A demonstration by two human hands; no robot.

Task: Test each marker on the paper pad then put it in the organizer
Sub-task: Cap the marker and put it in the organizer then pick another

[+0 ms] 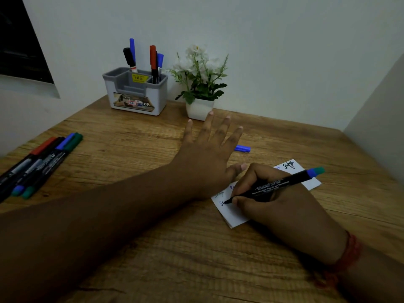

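My right hand (277,206) grips a black marker (282,184) with a blue-green end, its tip touching the white paper pad (231,215) beside blue scribbles. My left hand (207,154) lies flat with fingers spread, pressing on the pad's upper left part. A blue cap (243,148) rests on the table just past my left hand. The grey organizer (135,92) stands at the back with several markers upright in it. Several more markers (39,162) lie side by side at the table's left edge.
A small white pot with a white-flowered plant (200,84) stands right of the organizer. Walls close off the back and the right side of the wooden table (131,149). A dark window (19,40) is at the upper left.
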